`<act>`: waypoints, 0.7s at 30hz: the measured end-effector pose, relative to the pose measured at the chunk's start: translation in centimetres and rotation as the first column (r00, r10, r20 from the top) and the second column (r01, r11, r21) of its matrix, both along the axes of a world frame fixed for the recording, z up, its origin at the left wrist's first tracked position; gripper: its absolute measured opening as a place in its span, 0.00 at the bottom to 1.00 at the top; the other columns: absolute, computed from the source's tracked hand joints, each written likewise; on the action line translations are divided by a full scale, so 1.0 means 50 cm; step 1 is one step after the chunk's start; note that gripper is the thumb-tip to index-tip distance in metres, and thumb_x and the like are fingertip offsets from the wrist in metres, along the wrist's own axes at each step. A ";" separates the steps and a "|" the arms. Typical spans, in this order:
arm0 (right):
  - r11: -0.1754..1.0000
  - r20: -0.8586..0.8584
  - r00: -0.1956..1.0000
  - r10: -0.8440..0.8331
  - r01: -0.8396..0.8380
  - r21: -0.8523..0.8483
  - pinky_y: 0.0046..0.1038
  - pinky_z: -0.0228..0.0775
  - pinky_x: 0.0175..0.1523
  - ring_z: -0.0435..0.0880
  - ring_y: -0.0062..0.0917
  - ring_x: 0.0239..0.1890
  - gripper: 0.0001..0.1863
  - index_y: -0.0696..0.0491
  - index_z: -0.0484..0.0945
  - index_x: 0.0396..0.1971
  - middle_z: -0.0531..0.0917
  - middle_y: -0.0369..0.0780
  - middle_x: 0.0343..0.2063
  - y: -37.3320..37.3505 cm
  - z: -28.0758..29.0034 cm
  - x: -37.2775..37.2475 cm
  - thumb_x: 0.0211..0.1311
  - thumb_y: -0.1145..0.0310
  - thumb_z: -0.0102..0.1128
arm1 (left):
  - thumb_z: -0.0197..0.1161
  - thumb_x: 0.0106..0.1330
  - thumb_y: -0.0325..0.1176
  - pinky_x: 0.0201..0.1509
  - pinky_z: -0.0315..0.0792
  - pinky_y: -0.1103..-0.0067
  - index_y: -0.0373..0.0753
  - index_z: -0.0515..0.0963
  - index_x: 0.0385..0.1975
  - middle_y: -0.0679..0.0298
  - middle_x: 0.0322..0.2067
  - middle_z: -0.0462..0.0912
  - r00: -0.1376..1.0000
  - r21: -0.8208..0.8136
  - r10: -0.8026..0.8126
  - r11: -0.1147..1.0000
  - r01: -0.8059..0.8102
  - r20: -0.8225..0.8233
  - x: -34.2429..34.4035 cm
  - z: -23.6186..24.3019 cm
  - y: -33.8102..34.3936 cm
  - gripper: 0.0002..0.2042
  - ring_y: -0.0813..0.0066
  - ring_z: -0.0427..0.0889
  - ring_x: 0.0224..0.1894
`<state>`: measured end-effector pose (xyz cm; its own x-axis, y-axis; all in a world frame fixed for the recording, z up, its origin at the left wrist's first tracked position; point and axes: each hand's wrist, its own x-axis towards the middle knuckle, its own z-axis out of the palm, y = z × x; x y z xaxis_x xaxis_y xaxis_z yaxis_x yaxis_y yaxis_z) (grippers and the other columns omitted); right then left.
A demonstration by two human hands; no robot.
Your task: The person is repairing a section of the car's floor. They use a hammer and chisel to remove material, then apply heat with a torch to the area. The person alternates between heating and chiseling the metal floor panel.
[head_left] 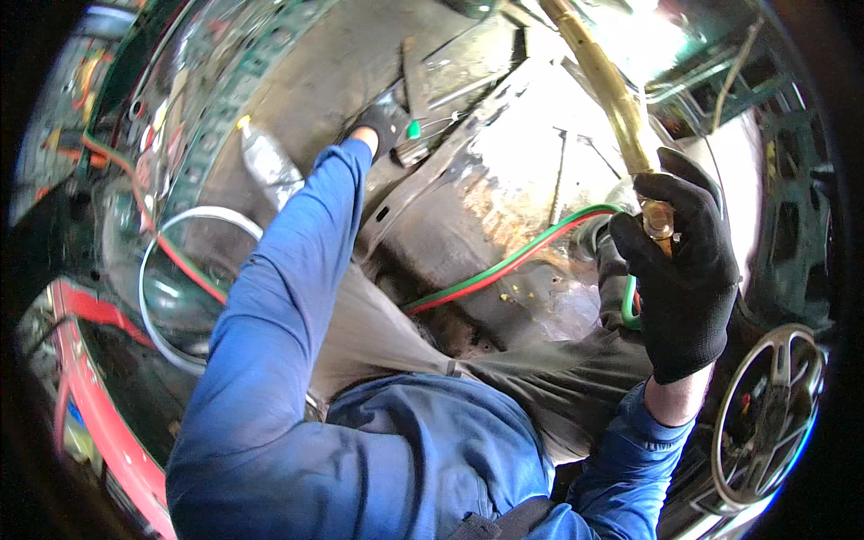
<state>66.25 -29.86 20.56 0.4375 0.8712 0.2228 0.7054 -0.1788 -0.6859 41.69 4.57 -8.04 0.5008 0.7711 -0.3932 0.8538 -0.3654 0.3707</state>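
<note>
Right hand (679, 238): gloved fingers wrapped around valve end of brass torch (612, 94), at right, far end angled away from body, presumably for leg clearance. Left hand (385, 129): low at floor pan (306, 94), far, perhaps bracing; grip cannot be told. Red-green twin hose (481, 281) curves across lap, likely slack for reach.

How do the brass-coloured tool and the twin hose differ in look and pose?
The brass-coloured tool is yellowish, while the twin hose is red and green. The tool looks straight, gripped in the right hand; the hose runs in curves. Both are long and slender.
</note>
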 end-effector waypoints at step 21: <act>0.990 -0.007 0.991 -0.132 0.132 -0.043 0.25 0.82 0.54 0.85 0.24 0.55 0.21 0.56 0.85 0.50 0.81 0.44 0.61 -0.058 -0.032 0.116 0.56 0.82 0.78 | 0.68 0.67 0.45 0.57 0.81 0.58 0.36 0.84 0.56 0.44 0.54 0.87 0.863 0.162 0.176 0.980 -0.112 -0.473 0.074 -0.273 0.074 0.23 0.43 0.87 0.56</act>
